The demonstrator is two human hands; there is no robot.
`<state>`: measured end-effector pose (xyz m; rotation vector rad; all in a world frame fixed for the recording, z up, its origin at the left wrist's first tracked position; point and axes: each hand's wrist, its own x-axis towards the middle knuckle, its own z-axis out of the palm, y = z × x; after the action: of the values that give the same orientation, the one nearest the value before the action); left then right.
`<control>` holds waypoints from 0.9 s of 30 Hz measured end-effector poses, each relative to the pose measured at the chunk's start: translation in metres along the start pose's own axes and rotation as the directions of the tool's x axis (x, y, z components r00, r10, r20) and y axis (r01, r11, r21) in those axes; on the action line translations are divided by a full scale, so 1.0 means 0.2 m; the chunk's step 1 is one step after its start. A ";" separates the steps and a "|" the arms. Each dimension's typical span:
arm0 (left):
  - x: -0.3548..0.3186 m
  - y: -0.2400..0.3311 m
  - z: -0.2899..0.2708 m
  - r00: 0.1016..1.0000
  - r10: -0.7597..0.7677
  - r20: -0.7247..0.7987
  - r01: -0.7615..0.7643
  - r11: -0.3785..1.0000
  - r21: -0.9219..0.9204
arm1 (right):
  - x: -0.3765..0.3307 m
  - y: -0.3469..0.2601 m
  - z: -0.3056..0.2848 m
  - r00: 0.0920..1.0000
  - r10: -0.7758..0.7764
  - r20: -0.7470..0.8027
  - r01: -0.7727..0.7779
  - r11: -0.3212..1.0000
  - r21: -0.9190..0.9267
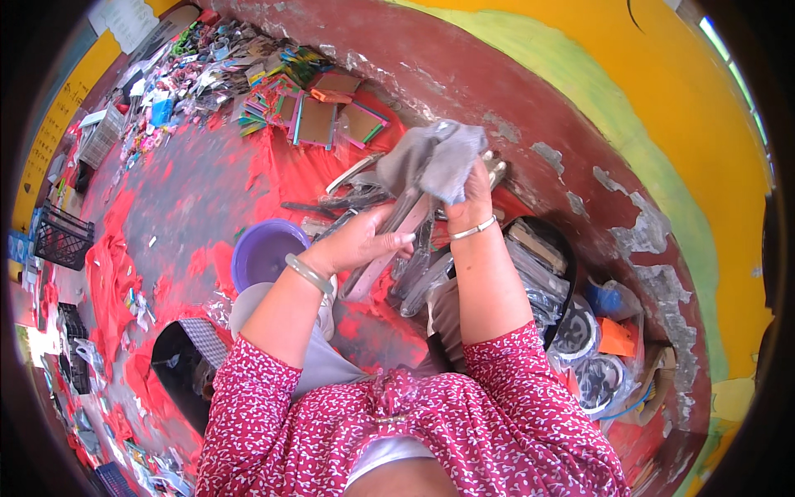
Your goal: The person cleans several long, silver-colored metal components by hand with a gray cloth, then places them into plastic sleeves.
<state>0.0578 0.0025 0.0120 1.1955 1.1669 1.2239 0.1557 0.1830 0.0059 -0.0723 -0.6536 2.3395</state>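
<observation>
Left hand (358, 242): fingers closed around the low end of a long flat metal piece (389, 244).
Right hand (474, 192): fingers closed on a grey cloth (435, 157), pressed on the top end of the metal piece.
Which way it lies: slanted, low by the left hand, high by the right.
Nearer hand: both touch it.
Around: purple bowl (263, 253) just left; shiny wrapped things on the red floor cloth (286, 170) below.
In the way: nothing.

A curved maroon wall (464, 74) with flaking paint runs past, yellow wall (662, 91) above it — bright daylight. Red cloth (281, 166) covers the grey floor (199, 199); a black crate (60, 238) sits at its left edge.
</observation>
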 end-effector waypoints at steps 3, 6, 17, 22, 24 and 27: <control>-0.02 0.04 0.00 0.985 -0.164 -0.046 0.153 0.970 -0.191 | -0.09 0.03 0.21 0.995 0.099 0.028 -0.090 0.969 -0.228; -0.01 0.00 0.02 0.967 -0.110 -0.230 0.105 0.994 -0.032 | -0.09 0.05 0.23 0.995 0.095 0.028 -0.079 0.934 -0.347; 0.01 -0.04 0.03 0.939 0.312 -0.143 -0.208 0.848 0.488 | -0.02 0.15 0.12 0.906 -0.240 -0.348 0.105 0.925 -0.365; 0.00 -0.04 0.01 0.929 0.339 -0.146 -0.191 0.780 0.596 | -0.01 0.12 0.08 0.917 -0.205 -0.342 0.085 0.938 -0.335; -0.01 -0.03 0.00 0.957 0.252 -0.146 -0.124 0.807 0.578 | 0.01 0.13 0.07 0.892 -0.256 -0.373 0.144 0.943 -0.301; -0.06 -0.07 -0.04 0.978 0.089 -0.187 0.008 0.885 0.466 | 0.07 0.01 0.08 0.848 -0.295 -0.440 0.261 0.956 -0.136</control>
<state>0.0508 -0.0086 -0.0018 1.4757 1.6638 1.1501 0.1400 0.1840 0.0196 -0.5129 -0.4705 1.9178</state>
